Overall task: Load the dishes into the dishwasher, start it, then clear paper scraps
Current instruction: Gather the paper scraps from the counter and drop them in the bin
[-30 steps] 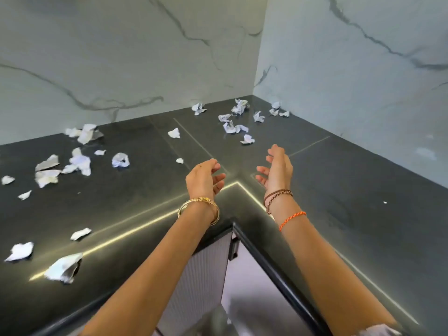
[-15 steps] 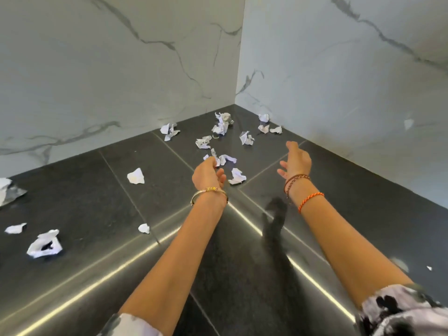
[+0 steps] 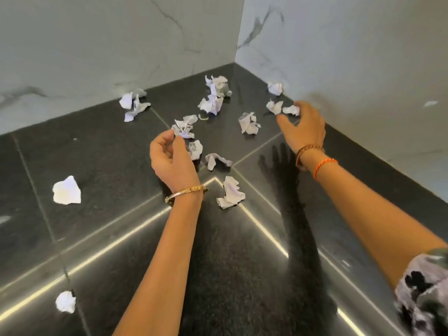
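Note:
Several crumpled white paper scraps lie on the dark stone countertop (image 3: 101, 151), most of them in the corner between the two marble walls. My left hand (image 3: 172, 158) hovers low with loosely curled fingers; thumb and forefinger tips touch the near edge of one scrap (image 3: 184, 129), and I see no firm pinch. Another scrap (image 3: 195, 149) lies partly behind that hand. My right hand (image 3: 304, 129) reaches toward the right wall with fingers spread, its fingertips at a small scrap (image 3: 291, 110). A further scrap (image 3: 274, 106) sits just beside it. No dishes or dishwasher are in view.
More scraps lie apart: one at the left (image 3: 66, 190), one near the front left (image 3: 65, 301), one between my arms (image 3: 230, 196), a cluster at the back wall (image 3: 214, 98). White marble walls (image 3: 339, 57) close the corner at back and right.
I have leaned in closer over the counter corner. Both hands moved forward and down, the left to a scrap in the middle, the right to the scraps by the right wall.

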A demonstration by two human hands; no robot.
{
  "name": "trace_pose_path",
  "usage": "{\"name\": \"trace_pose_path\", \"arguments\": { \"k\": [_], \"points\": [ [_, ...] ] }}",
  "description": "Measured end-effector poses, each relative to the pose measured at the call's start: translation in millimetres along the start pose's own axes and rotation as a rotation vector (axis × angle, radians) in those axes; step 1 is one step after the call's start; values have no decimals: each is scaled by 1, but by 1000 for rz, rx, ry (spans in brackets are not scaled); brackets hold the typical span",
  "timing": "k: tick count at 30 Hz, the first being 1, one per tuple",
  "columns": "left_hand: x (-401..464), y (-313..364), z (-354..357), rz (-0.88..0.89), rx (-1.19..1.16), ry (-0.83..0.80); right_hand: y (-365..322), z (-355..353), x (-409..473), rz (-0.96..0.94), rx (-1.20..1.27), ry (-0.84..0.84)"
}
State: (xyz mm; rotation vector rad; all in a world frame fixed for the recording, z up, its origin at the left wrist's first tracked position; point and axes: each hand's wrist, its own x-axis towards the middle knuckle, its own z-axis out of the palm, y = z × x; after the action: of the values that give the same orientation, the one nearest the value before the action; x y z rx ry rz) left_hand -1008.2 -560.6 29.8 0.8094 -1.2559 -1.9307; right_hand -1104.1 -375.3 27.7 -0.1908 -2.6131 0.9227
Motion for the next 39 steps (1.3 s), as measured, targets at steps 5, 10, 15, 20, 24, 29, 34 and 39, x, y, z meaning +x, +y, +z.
{"name": "trace_pose_path", "arguments": {
  "k": [5,10,15,20,24,29,34,39],
  "points": [
    [19,-3,4,-60,-8,39,2,41,55,-8,2,-86],
    [44,-11,6,-182,-49,84,4,73,102,31,-41,-91],
    [46,-14,6,-261,-81,2,-9,95,121,41,-220,-198],
    [44,-12,8,-305,-88,-3,-23,89,84,7,88,-229],
    [44,-7,6,-342,-101,-22,-38,73,23,-213,187,-395],
    [47,-1,-1,-379,-133,-66,-37,42,-1,-136,419,-205],
    [48,4,-4,-420,-126,-123,-23,45,-24,-391,192,-502],
    [53,7,-12,-449,-202,-154,-37,32,-58,-342,470,-717]
  ]
}}
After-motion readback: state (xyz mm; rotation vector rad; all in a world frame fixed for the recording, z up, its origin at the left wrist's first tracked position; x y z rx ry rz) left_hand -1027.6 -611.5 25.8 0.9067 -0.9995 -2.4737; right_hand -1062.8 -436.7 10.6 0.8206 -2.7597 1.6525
